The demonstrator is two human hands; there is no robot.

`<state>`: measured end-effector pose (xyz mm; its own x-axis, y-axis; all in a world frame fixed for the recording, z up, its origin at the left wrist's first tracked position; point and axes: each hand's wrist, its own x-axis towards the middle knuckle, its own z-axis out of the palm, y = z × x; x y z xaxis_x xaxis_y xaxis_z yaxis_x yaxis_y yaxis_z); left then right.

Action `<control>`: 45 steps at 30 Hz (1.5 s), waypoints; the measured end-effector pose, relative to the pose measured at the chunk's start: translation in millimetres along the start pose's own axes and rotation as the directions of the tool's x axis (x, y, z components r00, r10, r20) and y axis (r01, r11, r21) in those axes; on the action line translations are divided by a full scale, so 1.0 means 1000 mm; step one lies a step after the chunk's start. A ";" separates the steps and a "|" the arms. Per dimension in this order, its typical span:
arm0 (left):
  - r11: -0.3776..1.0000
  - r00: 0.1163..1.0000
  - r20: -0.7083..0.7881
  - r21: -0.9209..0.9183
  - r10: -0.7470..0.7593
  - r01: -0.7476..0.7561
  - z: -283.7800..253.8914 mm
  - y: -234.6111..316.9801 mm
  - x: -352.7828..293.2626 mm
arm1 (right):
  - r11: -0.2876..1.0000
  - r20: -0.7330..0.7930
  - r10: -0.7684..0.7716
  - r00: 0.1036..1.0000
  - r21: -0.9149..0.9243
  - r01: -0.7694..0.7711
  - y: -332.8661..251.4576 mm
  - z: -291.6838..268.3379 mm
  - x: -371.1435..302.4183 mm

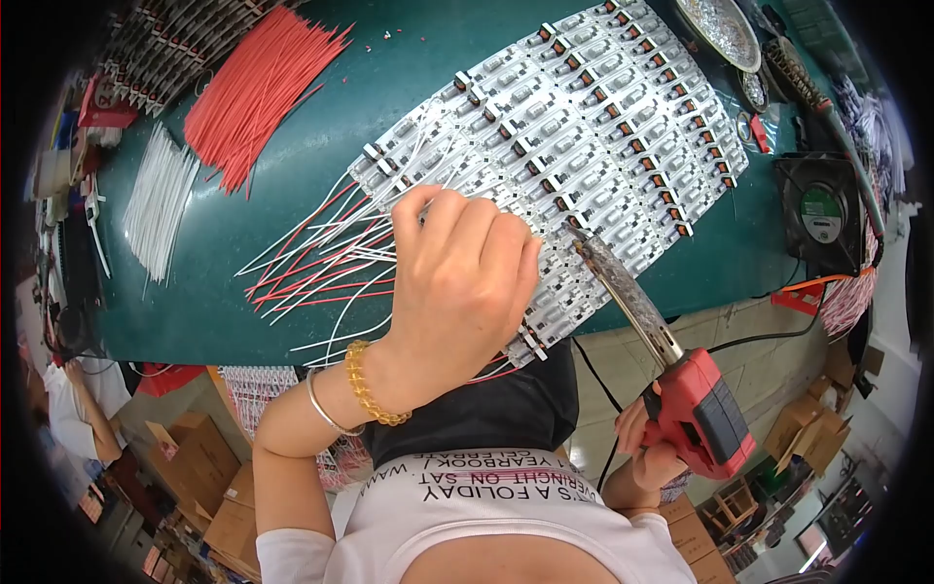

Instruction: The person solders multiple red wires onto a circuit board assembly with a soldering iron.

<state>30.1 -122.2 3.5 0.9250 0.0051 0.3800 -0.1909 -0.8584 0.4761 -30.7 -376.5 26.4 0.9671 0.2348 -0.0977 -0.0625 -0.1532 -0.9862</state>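
Observation:
A large panel of small white circuit boards (623,136) lies slantwise across the green tabletop, with rows of dark components on it. Over its lower left part is my left hand (462,282), its fingers curled and closed, the fingertips and anything between them hidden behind the knuckles. Loose red and white wires (321,268) run out from the panel's left edge, partly behind that hand. My right hand (642,453) grips the handle of a red and black soldering gun (700,414). Its long metal barrel points up and left, and the tip is at the panel, just right of my left hand.
A bundle of red wires (253,97) and a bundle of white wires (161,204) lie at the left. On the right are a dish of small bits (722,34), a coiled metal holder (793,73) and a black fan (820,214). A black cord (769,338) trails below the table edge.

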 end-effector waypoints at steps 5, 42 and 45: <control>1.000 1.000 0.001 -0.024 -0.006 0.006 -0.001 0.003 0.003 | 0.997 0.012 -0.051 0.999 0.050 0.050 0.006 -0.005 -0.002; 1.000 1.000 0.004 0.010 0.013 -0.013 -0.001 0.008 -0.007 | 0.988 0.001 -0.098 0.995 0.119 0.097 0.006 0.005 -0.001; 0.998 1.000 -0.025 0.061 -0.008 0.010 -0.025 0.005 -0.003 | 0.988 -0.077 -0.102 0.992 0.106 0.110 0.007 0.005 0.000</control>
<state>17.7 -113.8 24.7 0.9180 0.0252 0.3959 -0.1615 -0.8878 0.4309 -32.9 -372.5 18.6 0.9846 0.1743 0.0136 0.0181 -0.0243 -0.9995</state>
